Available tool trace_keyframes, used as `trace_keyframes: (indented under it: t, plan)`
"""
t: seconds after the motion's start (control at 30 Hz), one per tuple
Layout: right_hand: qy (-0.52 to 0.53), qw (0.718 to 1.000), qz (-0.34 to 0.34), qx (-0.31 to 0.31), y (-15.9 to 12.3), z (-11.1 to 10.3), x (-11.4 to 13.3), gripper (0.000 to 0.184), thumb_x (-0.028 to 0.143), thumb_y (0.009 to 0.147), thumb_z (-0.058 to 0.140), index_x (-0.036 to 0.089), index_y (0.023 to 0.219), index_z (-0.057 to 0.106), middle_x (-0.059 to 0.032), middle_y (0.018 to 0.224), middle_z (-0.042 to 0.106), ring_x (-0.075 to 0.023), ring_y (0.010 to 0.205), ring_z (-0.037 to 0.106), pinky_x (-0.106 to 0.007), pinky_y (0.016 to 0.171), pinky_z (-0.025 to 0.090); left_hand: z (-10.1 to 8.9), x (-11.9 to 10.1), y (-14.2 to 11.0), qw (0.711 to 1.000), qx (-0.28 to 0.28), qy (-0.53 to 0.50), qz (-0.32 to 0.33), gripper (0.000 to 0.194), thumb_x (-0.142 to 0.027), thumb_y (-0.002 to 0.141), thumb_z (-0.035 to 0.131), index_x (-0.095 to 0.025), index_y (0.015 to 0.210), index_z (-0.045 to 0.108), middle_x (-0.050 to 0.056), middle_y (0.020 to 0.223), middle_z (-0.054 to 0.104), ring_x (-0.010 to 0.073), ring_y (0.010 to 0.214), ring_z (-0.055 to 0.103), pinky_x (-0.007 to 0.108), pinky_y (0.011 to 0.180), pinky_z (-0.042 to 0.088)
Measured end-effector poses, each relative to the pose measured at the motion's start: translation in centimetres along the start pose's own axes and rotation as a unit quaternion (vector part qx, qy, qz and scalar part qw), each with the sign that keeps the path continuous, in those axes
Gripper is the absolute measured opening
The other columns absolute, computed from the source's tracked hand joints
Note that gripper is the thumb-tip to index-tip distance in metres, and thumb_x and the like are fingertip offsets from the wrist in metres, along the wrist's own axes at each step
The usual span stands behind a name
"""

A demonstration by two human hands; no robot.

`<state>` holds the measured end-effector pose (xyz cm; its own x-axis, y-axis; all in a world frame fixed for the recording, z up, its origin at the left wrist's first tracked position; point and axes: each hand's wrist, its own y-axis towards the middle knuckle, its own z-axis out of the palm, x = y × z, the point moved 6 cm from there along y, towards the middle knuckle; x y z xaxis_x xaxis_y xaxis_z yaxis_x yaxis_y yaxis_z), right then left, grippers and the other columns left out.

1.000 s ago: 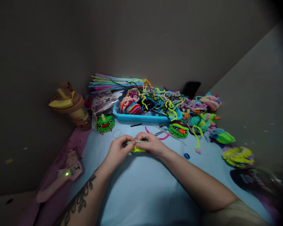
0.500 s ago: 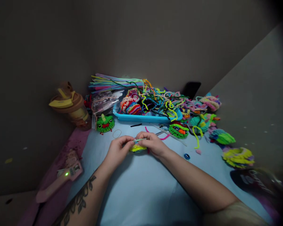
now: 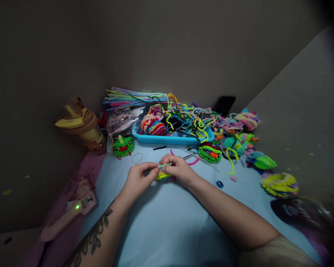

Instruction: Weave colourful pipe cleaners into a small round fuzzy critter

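Note:
My left hand (image 3: 141,178) is closed in a pinch, thumb and forefinger on the left end of a short pale green pipe cleaner (image 3: 165,165). My right hand (image 3: 180,171) has its fingers bent round the other end of that pipe cleaner. It also grips a small bright yellow piece of bent pipe cleaner (image 3: 162,175), which shows below the fingertips and is partly hidden by both hands. Beside the right hand a pink pipe cleaner (image 3: 194,162) and a thin grey stick (image 3: 211,164) lie on the table.
Behind the hands stands a blue tray (image 3: 172,140) heaped with coiled pipe cleaners. A green fuzzy figure (image 3: 123,147), a lidded tumbler (image 3: 82,128) and a pink glue gun (image 3: 72,215) are on the left. Several fuzzy pieces, including a yellow one (image 3: 280,184), lie to the right.
My left hand has turned slightly and covers more of the yellow piece. The pale green pipe cleaner is tilted a little more. The whole view has shifted slightly.

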<state>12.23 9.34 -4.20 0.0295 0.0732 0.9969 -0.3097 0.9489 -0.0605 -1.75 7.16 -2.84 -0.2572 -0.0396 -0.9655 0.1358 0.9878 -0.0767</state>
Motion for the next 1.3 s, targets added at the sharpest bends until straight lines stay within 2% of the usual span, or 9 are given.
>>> trace_keyframes:
  t: [0.23,0.4,0.7,0.97,1.13,1.3]
  plan:
    - [0.001,1.000,0.001,-0.015,0.0,0.0,0.1,0.011,0.020,0.059,0.066,0.017,0.057,0.056,0.0003,0.074,0.054,-0.0141,0.071,0.050,-0.026,0.064,0.038,0.1,0.4,0.1,0.999,0.036,-0.016,0.011,0.030,-0.032,0.073,0.062,-0.012,0.092,0.073,0.010,0.090,0.074,0.0223,0.082,0.067,0.030,0.075,0.052]
    - [0.032,0.999,0.008,0.005,0.0,0.0,-0.1,0.010,0.019,0.060,0.066,0.017,0.058,0.057,0.0007,0.074,0.054,-0.0134,0.070,0.050,-0.026,0.064,0.037,0.1,0.8,0.5,0.999,0.039,-0.024,0.019,0.030,-0.031,0.075,0.059,-0.013,0.096,0.071,0.009,0.091,0.073,0.0208,0.081,0.066,0.027,0.070,0.051]
    - [0.021,1.000,0.011,0.018,0.1,-0.1,-0.2,0.009,0.018,0.061,0.065,0.017,0.058,0.057,0.0006,0.076,0.053,-0.0134,0.071,0.049,-0.026,0.064,0.036,-0.2,0.5,0.7,0.999,0.022,0.014,0.028,0.018,-0.031,0.075,0.058,-0.015,0.079,0.065,0.004,0.074,0.066,0.0158,0.070,0.059,0.022,0.062,0.045]
    - [0.010,1.000,-0.001,-0.009,0.0,-0.2,-0.1,0.010,0.019,0.060,0.065,0.018,0.057,0.056,0.0002,0.075,0.053,-0.0158,0.076,0.050,-0.026,0.067,0.037,0.8,-0.5,0.0,0.995,0.086,0.039,0.045,0.023,-0.034,0.079,0.054,-0.015,0.080,0.066,0.003,0.073,0.066,0.0159,0.070,0.058,0.022,0.063,0.044]
    - [0.009,1.000,-0.005,-0.006,0.0,-0.1,0.0,0.009,0.018,0.060,0.064,0.018,0.058,0.056,0.0002,0.076,0.053,-0.0159,0.076,0.050,-0.027,0.068,0.037,1.1,-0.7,-0.2,0.995,0.088,0.038,0.039,0.024,-0.034,0.080,0.052,-0.014,0.070,0.062,0.001,0.065,0.060,0.0129,0.062,0.052,0.021,0.057,0.040]
    - [0.017,1.000,-0.009,0.016,0.0,0.2,0.1,0.009,0.017,0.061,0.063,0.018,0.057,0.055,0.0005,0.076,0.052,-0.0147,0.075,0.049,-0.027,0.068,0.036,1.1,-0.9,-0.2,0.992,0.094,0.063,0.061,0.026,-0.034,0.082,0.050,-0.016,0.066,0.057,-0.001,0.062,0.054,0.0119,0.060,0.047,0.020,0.055,0.037]
